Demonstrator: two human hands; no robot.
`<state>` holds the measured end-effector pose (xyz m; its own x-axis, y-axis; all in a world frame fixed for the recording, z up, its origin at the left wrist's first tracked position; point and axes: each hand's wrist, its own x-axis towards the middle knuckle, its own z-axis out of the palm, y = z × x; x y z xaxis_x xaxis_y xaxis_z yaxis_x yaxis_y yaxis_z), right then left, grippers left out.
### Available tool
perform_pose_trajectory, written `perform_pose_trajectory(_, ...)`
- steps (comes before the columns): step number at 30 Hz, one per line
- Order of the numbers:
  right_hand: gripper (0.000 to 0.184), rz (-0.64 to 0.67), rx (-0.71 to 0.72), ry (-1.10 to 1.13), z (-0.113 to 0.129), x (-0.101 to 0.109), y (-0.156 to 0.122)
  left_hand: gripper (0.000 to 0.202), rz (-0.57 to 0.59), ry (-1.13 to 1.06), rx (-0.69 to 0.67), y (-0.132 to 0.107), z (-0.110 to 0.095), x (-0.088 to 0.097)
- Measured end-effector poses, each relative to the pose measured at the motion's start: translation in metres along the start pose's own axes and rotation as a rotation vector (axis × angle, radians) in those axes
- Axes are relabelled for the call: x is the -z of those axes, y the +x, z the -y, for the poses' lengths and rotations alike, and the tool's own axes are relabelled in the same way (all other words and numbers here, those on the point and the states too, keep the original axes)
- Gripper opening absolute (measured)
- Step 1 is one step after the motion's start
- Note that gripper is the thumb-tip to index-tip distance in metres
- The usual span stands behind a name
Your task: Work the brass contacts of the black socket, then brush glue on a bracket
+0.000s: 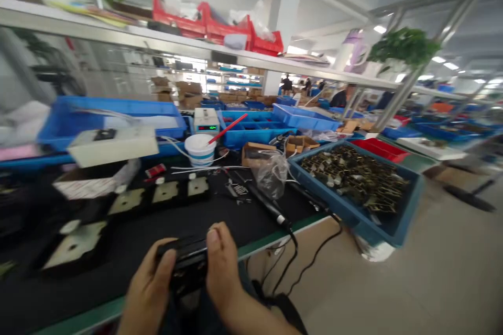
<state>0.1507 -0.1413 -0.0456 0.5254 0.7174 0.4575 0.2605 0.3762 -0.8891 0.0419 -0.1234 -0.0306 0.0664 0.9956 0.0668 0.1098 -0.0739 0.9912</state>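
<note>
Both hands on a small black part (187, 267) at the near edge of the counter (129, 241), just above the green edge strip. Left hand (147, 290) grip closed round its left side, thumb on top; right hand (222, 267) grip closed round its right side, thumb pressed on the top face. Part is blurred, can't tell what it is beyond dark and boxy. On the black mat behind the hands: a row of pale square plates (165, 192) with centre holes, one more pale plate (74, 248) nearer on the left. A black handheld tool (267, 204) with cable lies to the right of the hands, cable hanging over the counter edge. Crumpled clear plastic bag (271, 172) beside it. White tub (199, 149) with a red stick in it further back, small meter (206, 120) with green display behind that. Blue tray (393, 225) of brass-coloured metal parts overhangs the counter's right end. Blue bins and red crates on the shelf above; other people far back, blurred.
</note>
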Motion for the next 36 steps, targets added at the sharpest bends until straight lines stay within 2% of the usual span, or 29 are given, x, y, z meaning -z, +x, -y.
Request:
perform_pose_trajectory(2, 0.042, 0.075, -0.007, 0.057, 0.0, -0.001, -0.002, 0.068, 0.054, -0.057, 0.039, 0.003, 0.008, 0.01)
perform_pose_trajectory(4, 0.04, 0.143, -0.009, 0.111, -0.005, -0.006, -0.005, 0.056, 0.074, -0.134, 0.029, 0.007, 0.015, 0.015)
perform_pose_trajectory(7, 0.04, 0.201, -0.013, 0.118, -0.009, -0.015, -0.009, 0.045, 0.052, -0.156, -0.019, 0.006, 0.019, 0.02)
perform_pose_trajectory(12, 0.042, 0.233, -0.033, 0.105, -0.007, -0.02, -0.008, 0.046, 0.024, -0.047, -0.058, -0.001, 0.015, 0.025)
perform_pose_trajectory(19, 0.042, 0.309, -0.105, 0.165, -0.003, -0.026, -0.016, 0.045, 0.023, -0.252, -0.016, 0.003, 0.025, 0.033)
perform_pose_trajectory(26, 0.044, 0.307, -0.083, 0.069, -0.003, -0.023, -0.012, 0.044, 0.054, -0.221, 0.049, -0.005, 0.023, 0.035)
perform_pose_trajectory(31, 0.043, 0.314, -0.104, 0.116, -0.004, -0.024, -0.015, 0.044, 0.038, -0.21, -0.009, -0.003, 0.027, 0.037)
perform_pose_trajectory(36, 0.041, 0.308, -0.102, 0.1, -0.003, -0.024, -0.016, 0.042, 0.089, -0.248, 0.029, 0.002, 0.027, 0.037)
